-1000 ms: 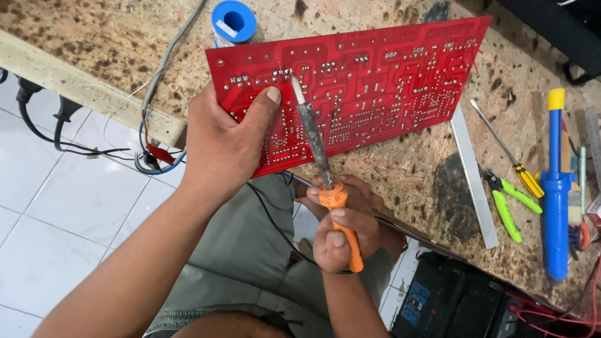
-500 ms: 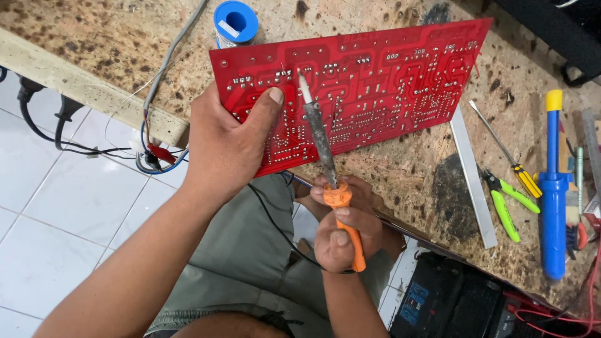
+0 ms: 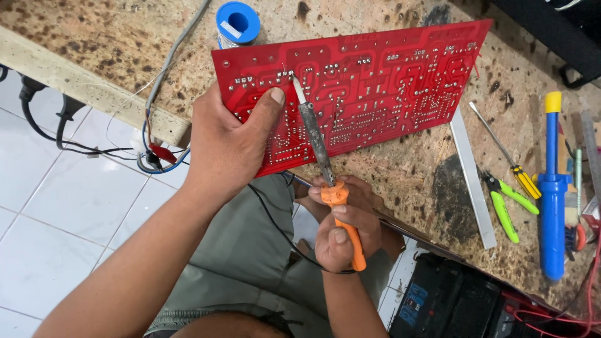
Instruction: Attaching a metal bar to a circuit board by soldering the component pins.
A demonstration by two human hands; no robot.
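left hand [image 3: 228,147] grips red board [image 3: 375,87] edge, right hand [image 3: 344,225] holds soldering iron [image 3: 319,150], tip on board; best keep board steady, tip flat on joint.

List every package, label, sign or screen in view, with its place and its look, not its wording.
White label: on the blue solder spool at the top of the stone bench; small and rectangular.
Blue label: on the black box on the floor under the bench, lower right; rectangular.
White markings: across the red circuit board held by the left hand; fine lines.
No screens or signs show.
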